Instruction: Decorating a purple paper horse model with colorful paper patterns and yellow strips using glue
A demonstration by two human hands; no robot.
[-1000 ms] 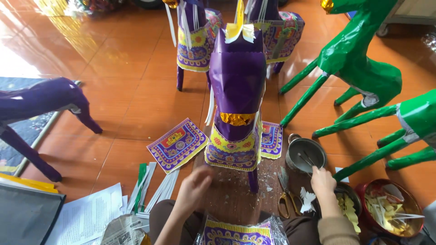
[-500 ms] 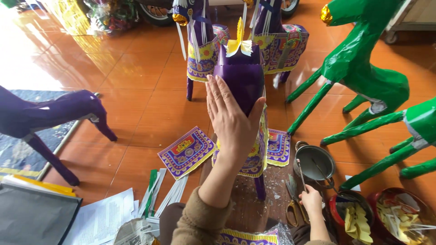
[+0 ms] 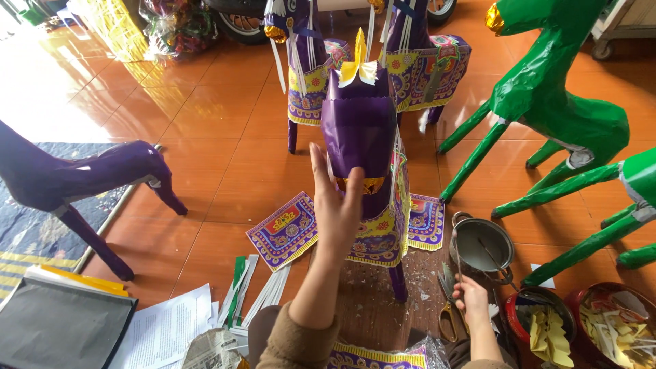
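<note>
Bottom centre of frame: left hand (image 3: 335,205) raised, fingers spread, palm flat against the purple paper horse (image 3: 362,137), gripping nothing. Right hand (image 3: 471,295) low at lower right, by the scissors (image 3: 447,316); its closure cannot be told. Horse likely light, hollow, crushable; safest hold looks like the legs or body frame. Patterned purple paper panel (image 3: 283,231) lies flat mid-frame; green paper horse (image 3: 560,102) upper right.
</note>
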